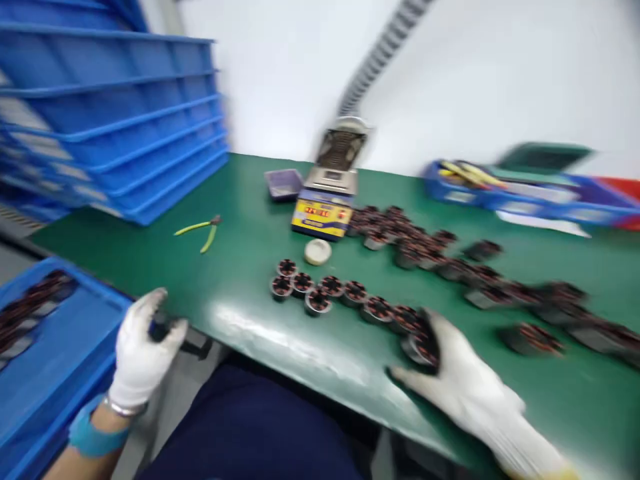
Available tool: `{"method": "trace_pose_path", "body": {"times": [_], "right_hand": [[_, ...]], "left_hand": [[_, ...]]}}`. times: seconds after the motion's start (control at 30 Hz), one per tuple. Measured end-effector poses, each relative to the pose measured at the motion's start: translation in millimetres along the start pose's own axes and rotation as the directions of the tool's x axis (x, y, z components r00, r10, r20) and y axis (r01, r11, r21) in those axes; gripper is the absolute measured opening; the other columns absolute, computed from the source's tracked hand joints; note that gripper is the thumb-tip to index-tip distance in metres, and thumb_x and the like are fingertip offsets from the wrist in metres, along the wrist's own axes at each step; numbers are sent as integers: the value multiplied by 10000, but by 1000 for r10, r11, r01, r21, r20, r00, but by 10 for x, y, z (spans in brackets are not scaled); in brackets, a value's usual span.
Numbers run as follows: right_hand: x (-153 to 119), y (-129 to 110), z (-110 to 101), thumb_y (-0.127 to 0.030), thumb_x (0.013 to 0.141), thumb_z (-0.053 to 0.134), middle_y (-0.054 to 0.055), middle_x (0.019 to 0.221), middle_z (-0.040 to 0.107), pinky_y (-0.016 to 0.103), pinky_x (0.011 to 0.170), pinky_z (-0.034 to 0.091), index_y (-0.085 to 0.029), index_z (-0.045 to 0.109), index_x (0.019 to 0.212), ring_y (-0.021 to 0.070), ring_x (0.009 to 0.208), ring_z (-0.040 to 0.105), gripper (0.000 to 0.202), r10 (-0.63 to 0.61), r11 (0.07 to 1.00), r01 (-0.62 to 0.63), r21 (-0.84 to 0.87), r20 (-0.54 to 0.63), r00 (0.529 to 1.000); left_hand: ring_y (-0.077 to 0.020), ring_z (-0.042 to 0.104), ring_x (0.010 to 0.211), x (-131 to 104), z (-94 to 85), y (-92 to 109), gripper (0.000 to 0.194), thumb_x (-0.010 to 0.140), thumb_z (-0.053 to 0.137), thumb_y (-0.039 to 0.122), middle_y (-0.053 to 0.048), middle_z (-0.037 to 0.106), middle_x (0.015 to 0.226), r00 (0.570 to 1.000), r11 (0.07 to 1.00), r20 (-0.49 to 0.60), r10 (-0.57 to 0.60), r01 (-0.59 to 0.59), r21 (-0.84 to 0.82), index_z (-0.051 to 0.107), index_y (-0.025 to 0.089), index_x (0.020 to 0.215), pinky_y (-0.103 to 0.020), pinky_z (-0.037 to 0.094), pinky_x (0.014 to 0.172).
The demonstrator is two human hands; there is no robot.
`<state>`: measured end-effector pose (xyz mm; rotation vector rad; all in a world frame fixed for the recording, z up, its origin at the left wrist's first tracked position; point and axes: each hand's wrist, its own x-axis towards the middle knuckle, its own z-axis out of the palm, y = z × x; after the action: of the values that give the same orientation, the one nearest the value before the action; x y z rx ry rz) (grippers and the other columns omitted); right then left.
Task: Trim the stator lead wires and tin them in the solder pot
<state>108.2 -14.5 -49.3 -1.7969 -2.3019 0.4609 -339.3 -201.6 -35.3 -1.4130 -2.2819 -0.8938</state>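
Spread wide, the right hand (463, 383), in a white glove, has its fingers at the right side of a round part (418, 349), with the thumb held apart on the near side. That part lies at the near right end of a loose line of round parts (377, 309) on the green table (250, 233). They are short and squat, with pale metallic rims and dark bodies; inside each rim, copper-coloured windings alternate with black gaps like spokes. Beyond them, a longer, crowded band of similar parts (425, 247) runs from the scale (323, 210) toward the near right, some tipped on their sides, and one stray part (533, 339) lies between the band and the right hand.

At the left, the gloved left hand (140, 353) is beside the blue tray (60, 373), thumb and fingers apart around something dark; blur makes it impossible to tell whether it is held. More copper-wound parts fill the tray's far left. Green-handled cutters (210, 233) lie open near the blue crates (150, 127), and a round white lid-like piece (317, 252) sits just before the scale.
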Motion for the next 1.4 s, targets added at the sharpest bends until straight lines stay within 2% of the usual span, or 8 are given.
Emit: {"method": "trace_pose_path", "body": {"times": [0.13,0.23,0.33,0.7,0.9,1.1,1.23,1.4], "right_hand": [[-9,-125,-192,-586,597,780,213,1540,399,511,1085,474,-149,223,1582,401,1360,483,1213,-24,1000,25,-10,34,999],[115,-268,-200,-572,574,798,211,1565,361,487,1146,405,-130,287,1560,372,1425,404,1195,-172,985,173,1,40,984],[119,-436,-179,-574,583,796,199,1559,374,512,1100,440,-170,303,1561,370,1412,416,1167,-247,969,247,15,56,967],[181,-1123,-84,-562,699,710,159,1628,231,533,897,545,-255,316,1546,393,1202,545,984,-342,923,366,-120,186,921],[281,-1261,-124,-707,585,742,201,1564,254,533,731,572,-345,269,1542,380,1051,607,1127,-267,927,312,-207,219,939],[355,-1327,-174,-645,583,741,123,1212,496,458,670,574,-304,455,1371,301,914,629,905,-314,922,354,-157,230,921],[359,-1330,-111,-671,581,737,133,1368,420,446,694,567,-316,450,1356,316,1007,600,900,-294,929,333,-161,226,929],[348,-1322,-28,-679,670,686,121,1497,328,430,734,551,-323,457,1352,315,1065,572,803,-293,927,335,-171,231,928]], "left_hand": [[-386,491,1348,133,495,1007,819,759,691,589,-211,461,1509,839,888,300,454,-400,-225,441,174,1419,-514,431,1109],[-472,385,1403,253,695,1551,1032,648,768,621,-236,322,1596,773,877,423,474,-457,-148,391,133,1476,-583,396,1106],[-480,333,1427,393,773,1770,1028,648,758,616,-219,321,1602,739,880,507,444,-465,-92,391,143,1484,-593,425,1063],[-391,459,1328,414,794,1909,788,745,680,626,-177,549,1416,703,874,550,450,-472,-112,531,162,1364,-503,486,1027],[-395,361,1421,456,721,1920,824,712,698,600,-165,460,1511,713,888,576,401,-456,-53,521,164,1388,-515,462,1080],[-353,507,1323,735,591,1789,951,653,740,598,-137,488,1494,575,892,715,396,-424,-153,456,201,1468,-454,486,1071],[-418,436,1366,790,617,1729,944,614,774,550,-162,365,1576,565,866,732,381,-496,-68,496,217,1452,-523,488,1037],[-377,499,1273,741,641,1729,755,649,761,531,-124,519,1442,565,857,720,403,-508,-82,608,232,1326,-486,507,1003]]}}
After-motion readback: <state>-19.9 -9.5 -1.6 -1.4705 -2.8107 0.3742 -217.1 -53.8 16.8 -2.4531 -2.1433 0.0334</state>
